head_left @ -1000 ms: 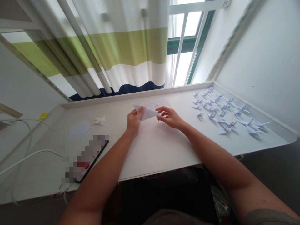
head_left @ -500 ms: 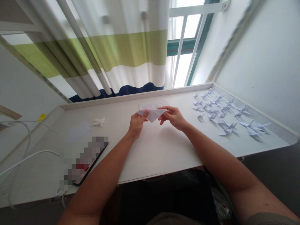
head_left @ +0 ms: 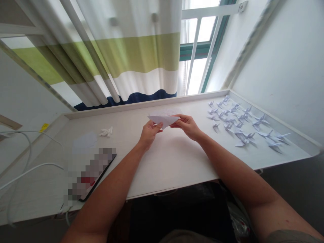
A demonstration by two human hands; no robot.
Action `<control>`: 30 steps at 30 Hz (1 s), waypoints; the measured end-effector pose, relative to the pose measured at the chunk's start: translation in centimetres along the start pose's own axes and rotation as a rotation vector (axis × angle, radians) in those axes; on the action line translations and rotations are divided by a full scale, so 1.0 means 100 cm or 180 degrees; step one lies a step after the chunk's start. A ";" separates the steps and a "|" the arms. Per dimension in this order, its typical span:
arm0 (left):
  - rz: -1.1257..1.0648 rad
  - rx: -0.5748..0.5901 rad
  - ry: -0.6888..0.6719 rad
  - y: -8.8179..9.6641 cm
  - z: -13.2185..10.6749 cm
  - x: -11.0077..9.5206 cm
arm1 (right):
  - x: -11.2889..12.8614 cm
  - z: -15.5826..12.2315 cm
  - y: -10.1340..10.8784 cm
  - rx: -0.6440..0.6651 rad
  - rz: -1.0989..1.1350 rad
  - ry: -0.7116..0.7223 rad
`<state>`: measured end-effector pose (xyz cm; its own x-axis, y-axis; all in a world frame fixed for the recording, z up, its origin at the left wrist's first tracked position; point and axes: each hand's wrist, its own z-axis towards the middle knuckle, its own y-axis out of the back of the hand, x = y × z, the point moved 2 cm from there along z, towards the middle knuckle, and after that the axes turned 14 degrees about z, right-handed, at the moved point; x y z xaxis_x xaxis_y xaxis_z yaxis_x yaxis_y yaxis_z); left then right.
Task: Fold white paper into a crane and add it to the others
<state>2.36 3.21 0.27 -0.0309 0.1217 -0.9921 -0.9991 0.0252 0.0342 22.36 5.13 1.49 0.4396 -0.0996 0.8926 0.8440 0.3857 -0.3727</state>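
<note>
Watching via head cam. L hand (head_left: 149, 133) pinches folded paper (head_left: 164, 120), thumb on near face, fingers mostly hidden behind. R hand (head_left: 187, 125) has the R corner of same pc. between thumb & fingers; exact thumb contact I can't make out. Paper = white triangle, pt. down twd. the body, long edge up; held just above table (head_left: 172, 162), approx. mid-width.

Just behind it, flat on table: sheet w/ faint line marks (head_left: 172, 111), partly covered by the held pc.

R side: cluster of white paper cranes (head_left: 243, 117), well apart from R hand. L side: crumpled white tissue (head_left: 106, 132), pale flat sheets (head_left: 84, 141) nr. it, then dark-edged device (head_left: 97, 179) beside L forearm, screen pixelated, can't read. White cable (head_left: 37, 165) far L. Striped curtain (head_left: 141, 50) beyond table's back edge.
</note>
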 end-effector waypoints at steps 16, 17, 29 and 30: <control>-0.0342 -0.0262 -0.0127 0.001 0.000 -0.004 | -0.001 0.002 -0.001 -0.0517 -0.0038 0.0329; -0.0353 -0.0304 -0.0145 0.001 0.001 -0.004 | -0.001 0.002 -0.002 -0.0510 -0.0071 0.0342; -0.0108 -0.0488 -0.0216 0.004 -0.001 -0.004 | -0.003 0.000 0.000 -0.0269 -0.0021 -0.0178; -0.0164 -0.0448 -0.0187 0.003 -0.001 -0.004 | -0.003 0.000 0.000 -0.0236 0.0005 -0.0228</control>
<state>2.05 3.11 0.67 0.0182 0.1817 -0.9832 -0.9936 -0.1060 -0.0380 22.21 5.12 1.21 0.4200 -0.0321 0.9069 0.8650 0.3165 -0.3894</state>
